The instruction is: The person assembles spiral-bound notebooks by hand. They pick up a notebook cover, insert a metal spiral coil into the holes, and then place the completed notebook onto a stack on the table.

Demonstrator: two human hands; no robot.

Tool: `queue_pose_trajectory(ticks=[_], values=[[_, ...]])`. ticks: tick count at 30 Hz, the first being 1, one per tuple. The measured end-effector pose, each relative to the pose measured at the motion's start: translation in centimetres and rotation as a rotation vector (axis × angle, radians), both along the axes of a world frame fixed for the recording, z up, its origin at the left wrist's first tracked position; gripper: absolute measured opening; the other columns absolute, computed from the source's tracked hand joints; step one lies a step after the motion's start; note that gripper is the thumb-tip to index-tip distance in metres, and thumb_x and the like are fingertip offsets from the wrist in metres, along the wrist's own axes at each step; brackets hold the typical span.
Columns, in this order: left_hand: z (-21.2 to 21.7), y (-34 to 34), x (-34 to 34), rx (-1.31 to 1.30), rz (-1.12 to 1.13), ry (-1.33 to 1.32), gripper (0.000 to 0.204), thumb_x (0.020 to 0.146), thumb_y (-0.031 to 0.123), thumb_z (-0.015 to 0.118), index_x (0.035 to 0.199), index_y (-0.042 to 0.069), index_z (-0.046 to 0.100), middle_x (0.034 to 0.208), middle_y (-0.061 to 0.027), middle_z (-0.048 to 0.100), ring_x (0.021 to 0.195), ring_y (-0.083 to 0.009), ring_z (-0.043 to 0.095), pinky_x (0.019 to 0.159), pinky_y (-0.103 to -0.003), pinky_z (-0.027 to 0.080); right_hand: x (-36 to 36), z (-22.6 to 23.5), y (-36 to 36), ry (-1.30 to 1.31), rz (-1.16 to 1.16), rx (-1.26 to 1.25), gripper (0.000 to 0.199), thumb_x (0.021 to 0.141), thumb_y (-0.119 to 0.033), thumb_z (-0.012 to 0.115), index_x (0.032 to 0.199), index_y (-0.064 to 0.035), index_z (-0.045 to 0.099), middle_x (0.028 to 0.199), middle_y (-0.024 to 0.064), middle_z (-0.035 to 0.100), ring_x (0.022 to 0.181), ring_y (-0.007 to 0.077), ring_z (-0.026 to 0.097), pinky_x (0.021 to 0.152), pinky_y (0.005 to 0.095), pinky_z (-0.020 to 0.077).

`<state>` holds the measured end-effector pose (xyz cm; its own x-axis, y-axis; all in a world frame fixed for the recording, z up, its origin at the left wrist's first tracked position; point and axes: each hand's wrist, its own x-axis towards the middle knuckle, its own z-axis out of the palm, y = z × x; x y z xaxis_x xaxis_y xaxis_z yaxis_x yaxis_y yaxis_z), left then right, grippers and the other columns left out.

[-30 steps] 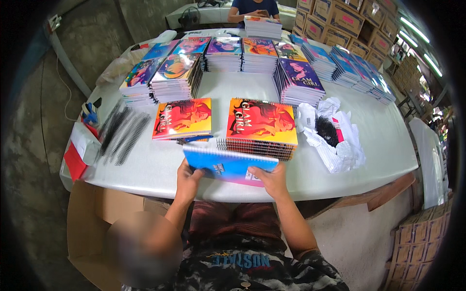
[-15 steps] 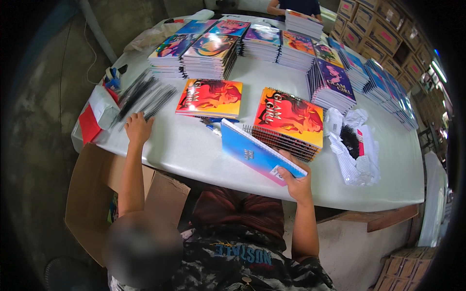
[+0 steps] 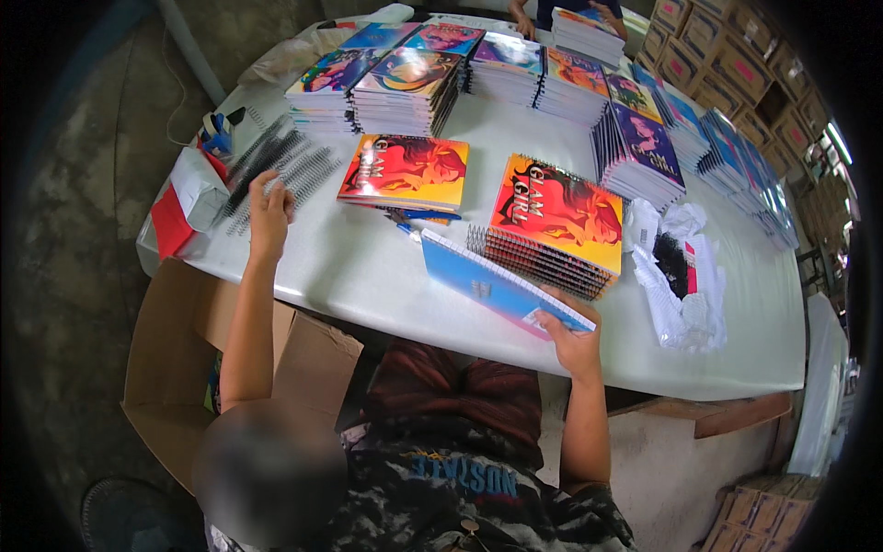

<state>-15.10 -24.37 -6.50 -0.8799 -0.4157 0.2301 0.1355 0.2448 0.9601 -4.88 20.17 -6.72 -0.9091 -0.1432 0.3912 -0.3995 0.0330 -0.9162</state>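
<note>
My right hand [image 3: 572,339] grips a notebook [image 3: 487,287] by its near right corner. Its blue back cover tilts toward me, and a row of punched holes runs along its upper edge. My left hand [image 3: 269,216] is at the near side of a heap of black spiral binding coils [image 3: 299,166], its fingers drawn together; whether a coil is between them is hidden. Between my hands lies a short pile of red and yellow notebooks [image 3: 405,172]. A taller stack of spiral-bound notebooks [image 3: 556,216] with the same cover stands just beyond the held one.
Blue-handled pliers [image 3: 428,216] lie by the short pile. Crumpled white wrapping [image 3: 676,304] holds more black coils at right. Several notebook stacks [image 3: 405,87] line the far side. An open cardboard box [image 3: 166,368] sits below left. Another person's hand [image 3: 524,26] shows across the table [image 3: 386,294].
My left hand has drawn its spread fingers together and lifted slightly over the coils. My right hand still holds the notebook, which is tilted a little differently. The view has shifted slightly.
</note>
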Motion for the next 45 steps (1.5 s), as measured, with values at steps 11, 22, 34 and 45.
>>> queue_pose_trajectory(ticks=[11, 22, 34, 45], values=[[7.5, 13.8, 5.5, -0.444, -0.586, 0.149, 0.03, 0.095, 0.025, 0.039, 0.101, 0.0, 0.054, 0.071, -0.0018, 0.047, 0.063, -0.0081, 0.043, 0.059, -0.021, 0.035, -0.8, 0.6, 1.2, -0.072, -0.087, -0.019, 0.029, 0.079, 0.002, 0.062, 0.108, 0.002, 0.06, 0.091, 0.0026, 0.063, 0.078, 0.0057, 0.054, 0.072, 0.0203, 0.0444], [5.5, 16.3, 3.3, -0.271, -0.746, -0.153, 0.03, 0.096, 0.03, 0.04, 0.083, 0.005, 0.05, 0.061, 0.0053, 0.034, 0.056, -0.0041, 0.03, 0.051, -0.02, 0.028, -0.4, 0.9, 1.1, -0.058, -0.057, -0.036, 0.028, 0.079, 0.004, 0.061, 0.107, 0.0017, 0.061, 0.093, 0.0035, 0.064, 0.079, 0.0062, 0.055, 0.072, 0.0202, 0.0449], [10.7, 16.5, 1.5, -0.827, -0.938, -0.023, 0.035, 0.081, 0.015, 0.062, 0.112, 0.003, 0.052, 0.119, -0.0098, 0.051, 0.101, -0.0223, 0.05, 0.087, -0.034, 0.041, -0.1, -0.6, 1.3, -0.113, -0.051, -0.087, 0.025, 0.08, 0.0, 0.061, 0.105, 0.0023, 0.062, 0.084, 0.0032, 0.063, 0.071, 0.006, 0.053, 0.065, 0.0202, 0.044], [13.1, 19.0, 3.0, -1.419, -0.768, 0.18, 0.027, 0.07, 0.016, 0.069, 0.093, 0.005, 0.058, 0.088, -0.0117, 0.06, 0.088, -0.029, 0.056, 0.082, -0.039, 0.042, 0.2, 0.2, 0.5, 0.105, 0.045, 0.068, 0.033, 0.077, 0.002, 0.06, 0.11, 0.0024, 0.059, 0.108, 0.0147, 0.062, 0.097, 0.0199, 0.06, 0.085, 0.0273, 0.0449]])
